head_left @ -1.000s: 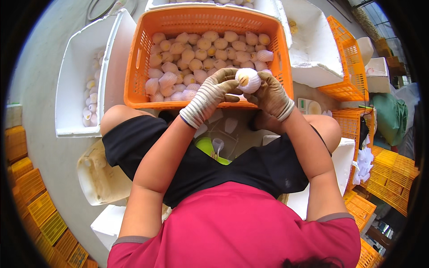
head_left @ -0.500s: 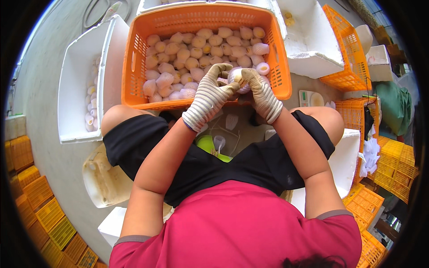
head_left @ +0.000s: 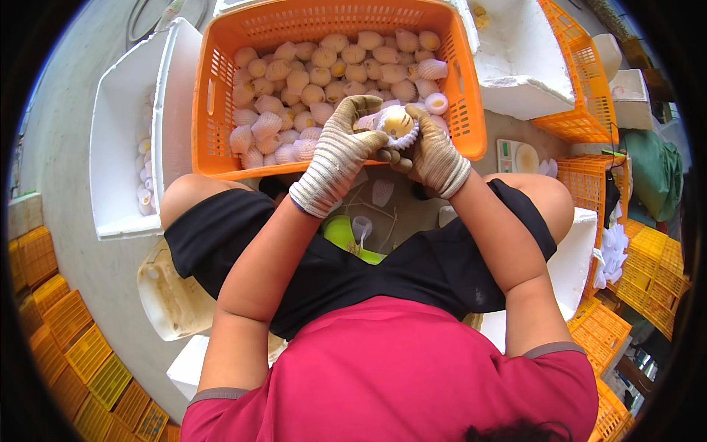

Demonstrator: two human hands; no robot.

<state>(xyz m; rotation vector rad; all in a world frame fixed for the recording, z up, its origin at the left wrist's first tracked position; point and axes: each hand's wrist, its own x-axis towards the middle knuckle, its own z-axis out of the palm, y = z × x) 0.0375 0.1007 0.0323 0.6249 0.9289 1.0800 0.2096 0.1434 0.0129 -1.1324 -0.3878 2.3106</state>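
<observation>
Between my two gloved hands, at the near edge of an orange crate (head_left: 471, 121), is a pale yellow fruit (head_left: 398, 122) partly covered by a white foam net sleeve. My left hand (head_left: 340, 151) wears a striped knit glove and grips the fruit's left side with its fingers closed. On the other side, my right hand (head_left: 436, 160) is closed around the fruit and its net, the fingertips curled underneath. Many similar net-wrapped fruits (head_left: 320, 76) fill the crate beyond my hands. One wrapped fruit (head_left: 437, 103) lies just past my right fingers.
A white foam box (head_left: 127, 147) with wrapped fruits stands left of the crate, and another foam box (head_left: 519, 62) is at the right. A small scale (head_left: 514, 158) sits near my right knee. Between my legs is a green container (head_left: 340, 231). Stacked crates (head_left: 88, 352) line the lower left.
The fruit has been turned in my hands, so more of its bare yellow surface and the net's edge now face up. The view has shifted slightly.
</observation>
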